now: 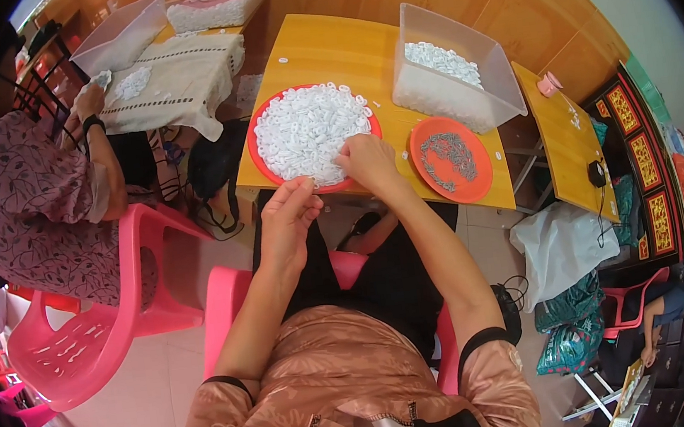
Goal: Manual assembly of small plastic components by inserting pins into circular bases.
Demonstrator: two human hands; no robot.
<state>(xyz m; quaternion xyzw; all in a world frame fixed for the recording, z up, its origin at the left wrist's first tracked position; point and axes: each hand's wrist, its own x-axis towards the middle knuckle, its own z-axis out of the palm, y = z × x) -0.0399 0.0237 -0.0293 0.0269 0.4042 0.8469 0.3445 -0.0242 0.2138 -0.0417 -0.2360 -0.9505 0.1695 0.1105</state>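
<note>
A round red tray (pixel 254 143) heaped with small white plastic pieces (pixel 300 130), many of them oval rings, sits at the table's near edge. My left hand (pixel 288 215) is raised at the tray's front rim. Its thumb and forefinger are pinched together around something too small to make out. My right hand (pixel 372 164) reaches over the right side of the heap, fingers curled down against the white pieces; what its fingertips hold is hidden. Right of that hand lies an orange plate (pixel 425 134) with small grey metal pieces (pixel 449 158) spread on it.
A clear plastic bin (pixel 464 105) of white pieces stands behind the plate on the yellow table (pixel 332 39). At left, a person (pixel 48 194) works at a cloth-covered table (pixel 178 81). A pink chair (pixel 97 339) stands at left; a white sack (pixel 562 244) rests on the floor at right.
</note>
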